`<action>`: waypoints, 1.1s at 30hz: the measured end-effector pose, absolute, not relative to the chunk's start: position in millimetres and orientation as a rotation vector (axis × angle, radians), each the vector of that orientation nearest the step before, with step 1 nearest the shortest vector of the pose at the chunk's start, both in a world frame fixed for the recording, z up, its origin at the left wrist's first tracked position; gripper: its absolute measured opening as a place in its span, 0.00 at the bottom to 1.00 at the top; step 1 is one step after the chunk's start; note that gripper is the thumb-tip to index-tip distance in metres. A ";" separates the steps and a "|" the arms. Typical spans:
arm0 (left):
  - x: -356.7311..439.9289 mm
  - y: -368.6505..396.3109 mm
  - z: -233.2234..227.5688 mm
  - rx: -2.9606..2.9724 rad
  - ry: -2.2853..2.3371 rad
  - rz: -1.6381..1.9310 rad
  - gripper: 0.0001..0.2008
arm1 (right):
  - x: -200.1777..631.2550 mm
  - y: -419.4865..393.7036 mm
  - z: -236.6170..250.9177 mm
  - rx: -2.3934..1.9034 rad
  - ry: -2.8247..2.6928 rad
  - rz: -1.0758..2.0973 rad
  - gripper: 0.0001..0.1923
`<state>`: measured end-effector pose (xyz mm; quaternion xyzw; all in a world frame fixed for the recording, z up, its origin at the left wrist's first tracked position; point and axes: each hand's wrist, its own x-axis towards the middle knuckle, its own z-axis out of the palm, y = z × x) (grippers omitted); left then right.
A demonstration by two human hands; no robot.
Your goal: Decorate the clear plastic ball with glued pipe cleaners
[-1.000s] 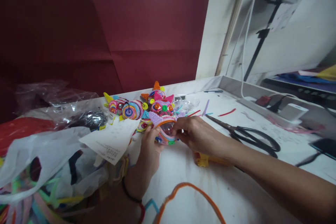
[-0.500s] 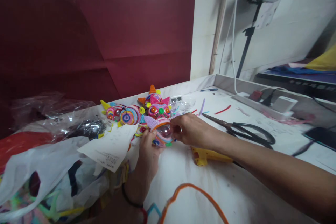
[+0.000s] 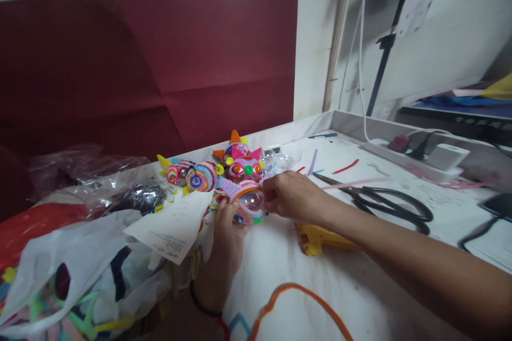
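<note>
My left hand (image 3: 226, 226) is closed on the lower left side of a clear plastic ball decorated with coloured pipe cleaners (image 3: 251, 201). The ball has an orange ring round its clear window, a lilac pointed ear at upper left and a green bit below. At its right edge, my right hand (image 3: 290, 197) has its fingers pinched together; what is between them is hidden. Just behind the ball sits a finished-looking pink animal head (image 3: 246, 169) with orange eyes and a green nose. Other pipe-cleaner figures (image 3: 201, 177) lie to the left.
Black-handled scissors (image 3: 384, 202) and a yellow glue gun (image 3: 314, 240) lie near my right forearm. An orange pipe cleaner (image 3: 296, 286) curves in front. Paper (image 3: 172, 226) and a white plastic bag (image 3: 52, 256) are at left. A power strip (image 3: 416, 162) stands at the right.
My view has shifted slightly, moving the scene a little to the right. Both hands keep their places on the ball. A pink strip now shows beyond my right forearm near the scissors.
</note>
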<state>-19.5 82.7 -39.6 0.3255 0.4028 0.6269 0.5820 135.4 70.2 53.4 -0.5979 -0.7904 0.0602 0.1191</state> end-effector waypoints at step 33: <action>-21.2 89.6 -46.7 0.584 1.003 1.522 0.19 | 138.8 84.9 41.6 -1.593 -2.370 0.215 0.09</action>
